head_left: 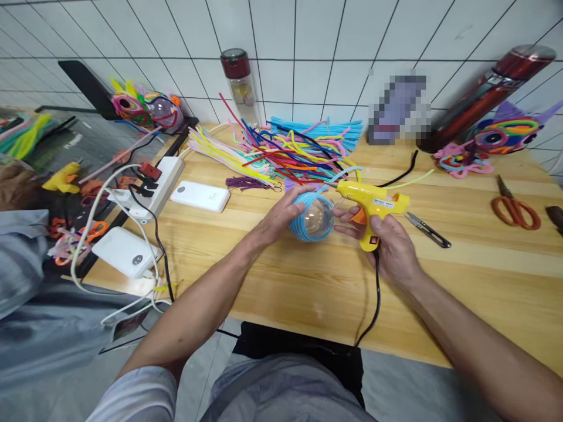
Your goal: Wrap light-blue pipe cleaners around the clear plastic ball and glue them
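My left hand (281, 215) grips the left side of a clear round ball (317, 215) partly wound with blue pipe cleaner (303, 225). A loose end of the pipe cleaner sticks up to the right. In my right hand (393, 246) is a yellow hot glue gun (367, 202), its nozzle pointing left, just above the ball's right side. The fingers wrap its handle near the orange trigger (359, 217). From the handle a black cord drops over the table's front edge. Whether the nozzle touches the pipe cleaner, I cannot tell.
Behind the ball lies a heap of coloured pipe cleaners (290, 149). Thread snips (427, 230) and orange-handled scissors (515, 205) lie to the right. Power banks (200, 196) and a power strip (160, 186) with cables sit left, beside another person's sleeve (21, 258). Flasks stand at the back.
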Tool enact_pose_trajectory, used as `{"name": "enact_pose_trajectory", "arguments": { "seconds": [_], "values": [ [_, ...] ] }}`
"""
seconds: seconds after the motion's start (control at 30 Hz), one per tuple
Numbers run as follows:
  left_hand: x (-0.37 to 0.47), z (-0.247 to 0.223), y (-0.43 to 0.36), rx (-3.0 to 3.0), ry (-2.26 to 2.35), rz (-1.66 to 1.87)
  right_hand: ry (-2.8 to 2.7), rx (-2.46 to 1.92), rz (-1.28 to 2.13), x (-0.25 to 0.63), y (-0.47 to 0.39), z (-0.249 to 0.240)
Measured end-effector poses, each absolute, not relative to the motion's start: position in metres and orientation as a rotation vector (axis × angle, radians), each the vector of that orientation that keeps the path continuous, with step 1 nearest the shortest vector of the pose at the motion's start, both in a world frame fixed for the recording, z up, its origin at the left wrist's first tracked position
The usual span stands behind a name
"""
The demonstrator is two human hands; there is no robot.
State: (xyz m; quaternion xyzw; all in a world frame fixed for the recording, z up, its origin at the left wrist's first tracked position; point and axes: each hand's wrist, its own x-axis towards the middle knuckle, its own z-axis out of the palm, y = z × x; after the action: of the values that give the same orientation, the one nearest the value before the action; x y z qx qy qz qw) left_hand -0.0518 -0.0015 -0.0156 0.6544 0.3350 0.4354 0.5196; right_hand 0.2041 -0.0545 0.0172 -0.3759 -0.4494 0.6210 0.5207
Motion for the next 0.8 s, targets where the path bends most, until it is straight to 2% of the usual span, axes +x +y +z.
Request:
{"name": "enact_pose_trajectory", "arguments": {
  "seconds": [0.3, 0.8],
  "values": [
    [-0.054, -0.006, 0.001, 1.567, 1.006, 1.141, -1.087, -0.915, 1.508, 0.205, -0.054, 0.020],
    [-0.081, 0.009, 0.003, 1.579, 1.024, 0.973, -1.341, -0.998, 1.568, 0.215, -0.052, 0.023]
  ]
}}
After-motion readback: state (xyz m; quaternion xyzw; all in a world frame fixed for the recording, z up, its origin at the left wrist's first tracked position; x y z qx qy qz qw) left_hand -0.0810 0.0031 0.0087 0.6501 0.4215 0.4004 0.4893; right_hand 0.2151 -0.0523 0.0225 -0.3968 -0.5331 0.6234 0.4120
